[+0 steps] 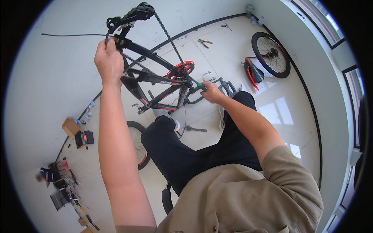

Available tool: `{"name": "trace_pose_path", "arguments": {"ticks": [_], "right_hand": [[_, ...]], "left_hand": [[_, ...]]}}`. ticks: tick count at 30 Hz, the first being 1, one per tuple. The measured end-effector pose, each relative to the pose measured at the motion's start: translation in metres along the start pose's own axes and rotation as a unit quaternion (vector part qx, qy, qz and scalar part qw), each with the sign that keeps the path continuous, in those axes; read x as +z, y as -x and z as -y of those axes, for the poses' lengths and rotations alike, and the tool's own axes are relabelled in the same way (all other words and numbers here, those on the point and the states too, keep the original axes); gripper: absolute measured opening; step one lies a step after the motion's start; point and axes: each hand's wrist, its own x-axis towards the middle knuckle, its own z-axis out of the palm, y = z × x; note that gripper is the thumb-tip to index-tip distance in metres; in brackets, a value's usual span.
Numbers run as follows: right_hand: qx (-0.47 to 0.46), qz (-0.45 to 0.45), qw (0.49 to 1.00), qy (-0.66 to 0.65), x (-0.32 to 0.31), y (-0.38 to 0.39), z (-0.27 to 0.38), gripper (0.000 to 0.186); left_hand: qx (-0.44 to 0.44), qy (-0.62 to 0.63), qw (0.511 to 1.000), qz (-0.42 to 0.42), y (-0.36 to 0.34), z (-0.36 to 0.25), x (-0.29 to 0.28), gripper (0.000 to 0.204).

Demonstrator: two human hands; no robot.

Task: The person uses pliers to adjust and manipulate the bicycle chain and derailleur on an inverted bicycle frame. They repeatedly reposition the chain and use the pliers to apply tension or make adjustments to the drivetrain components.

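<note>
Left hand (pixel 110 62) is clamping the bicycle frame (pixel 155 79), right hand (pixel 212 92) a green-marked tool (pixel 200 84); chain (pixel 171 40) is hanging mounted, saddle (pixel 255 73) and wheel (pixel 273 53) lying detached near the right edge of the floor (pixel 233 42).

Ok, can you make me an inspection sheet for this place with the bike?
Surface: pale, shiny tiled floor.
Job's things: bike frame with chain and red chainring.
Clutter: pliers, wrench, saddle and loose wheel.
Left grip: closed around the frame's rear end.
Right grip: at a small green part; exact hold unclear.
Cables: black cable sticking out leftward from the frame's rear.
Surroundings: pale wall, open cardboard box, another person far left.
</note>
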Motion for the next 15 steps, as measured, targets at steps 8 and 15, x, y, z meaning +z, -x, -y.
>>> {"name": "trace_pose_path", "arguments": {"ticks": [8,15], "right_hand": [[0.156,-0.062,0.958,-0.231,-0.052,0.034,0.049,0.034],[0.181,-0.173,0.836,-0.488,-0.098,0.091,0.036,0.039]], "left_hand": [[0.0,0.01,1.0,-0.013,0.005,0.003,0.004,0.03],[0.069,-0.059,0.996,-0.017,0.005,0.006,-0.013,0.028]]}}
